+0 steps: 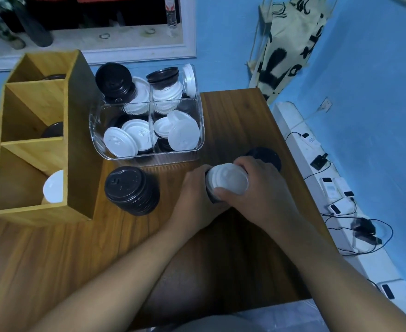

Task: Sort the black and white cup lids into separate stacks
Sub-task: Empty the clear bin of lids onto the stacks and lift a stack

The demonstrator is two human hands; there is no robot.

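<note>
- Both forearms are extended from the near edge of the wooden table (233,116) and converge over its right half.
- The left hand (193,188) is wrapped round the left side of a short held stack (211,196), whose dark lower part shows just under the top lid. The stack is tilted toward the camera. Whether it rests on the table cannot be told.
- The right hand (265,185) is clamped on the white lid (228,179) that tops this stack, with the thumb on the near rim and the fingers curled over the far rim.
- The hands are thus brought together on one item, directly in front of the body.
- The lids are judged to be thin moulded plastic: very light, slightly flexible, smooth, and prone to nesting tightly.
- A grip at opposite points of the rim is advised, as pressure on the dome is likely to buckle it.
- The step in hand is judged to be the separation of the white lid from the dark part below.
- A black stack (131,190) stands on the table to the left of the hands, well apart from them.
- Another black lid (267,155) lies just behind the right hand.
- A clear bin (158,159) with four compartments is placed beyond the hands and holds mixed black and white lids.
- A wooden organizer (84,140) stands at the far left, with a single pale lid (54,186) seen in its nearest compartment.
</note>
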